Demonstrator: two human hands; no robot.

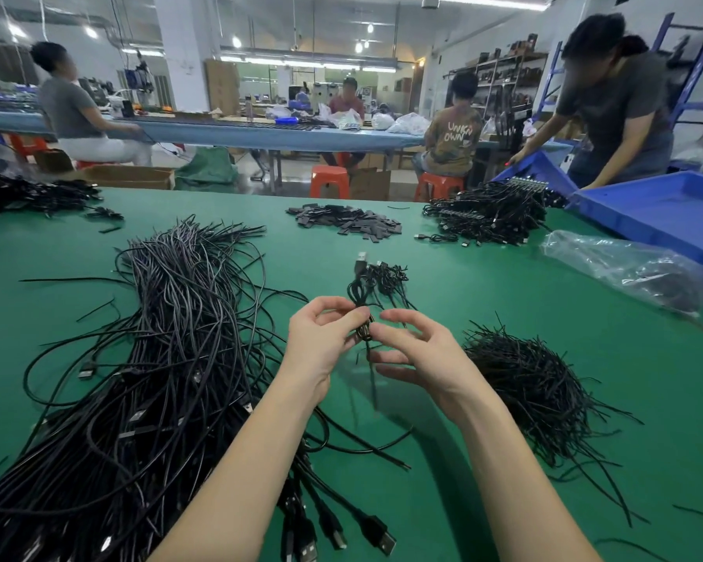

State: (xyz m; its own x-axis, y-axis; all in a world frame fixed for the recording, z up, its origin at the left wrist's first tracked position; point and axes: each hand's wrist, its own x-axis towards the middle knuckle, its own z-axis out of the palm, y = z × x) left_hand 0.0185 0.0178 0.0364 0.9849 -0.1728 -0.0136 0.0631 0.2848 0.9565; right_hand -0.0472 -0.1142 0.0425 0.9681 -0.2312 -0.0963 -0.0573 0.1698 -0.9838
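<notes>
over open table (483, 285) between cable heap (171, 338) and tie heap (536, 379), left grip (321, 346) and right grip (423, 354) pinching coiled cable (362, 294)

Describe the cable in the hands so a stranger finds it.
On the green table, look between the big heap of loose black cables and the small heap of black ties. Only this folded black USB cable is lifted, pinched by left hand and right hand.
</notes>
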